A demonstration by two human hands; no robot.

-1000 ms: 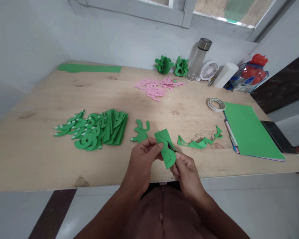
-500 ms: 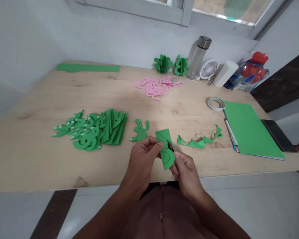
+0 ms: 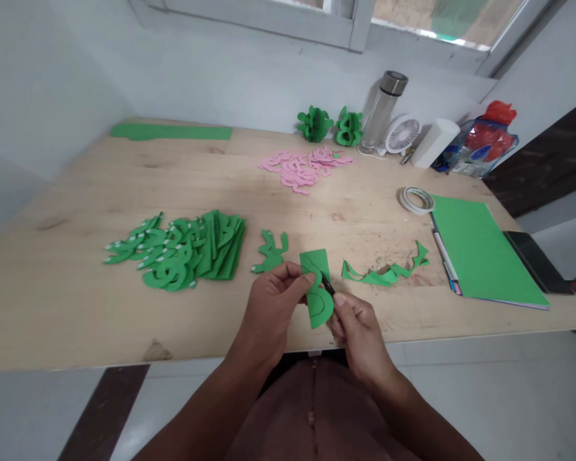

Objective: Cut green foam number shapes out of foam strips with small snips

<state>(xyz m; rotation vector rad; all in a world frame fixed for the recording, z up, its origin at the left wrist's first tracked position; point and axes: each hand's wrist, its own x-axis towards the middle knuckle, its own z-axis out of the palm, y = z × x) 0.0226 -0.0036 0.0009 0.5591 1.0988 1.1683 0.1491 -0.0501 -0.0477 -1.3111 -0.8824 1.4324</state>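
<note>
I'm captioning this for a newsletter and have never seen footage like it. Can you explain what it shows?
There is no machine arm here, just a person's two bare hands. The camera is worn on the person's head, looking forward and down.

The fingers of the left hand pinch a green piece marked with dark curved lines. The right hand holds a dark tool, apparently scissors, against the piece's edge.

On the wooden table, green cutouts are heaped to the left, and pink cutouts lie farther back. To the right are green scraps, white tape and a green sheet.
</note>
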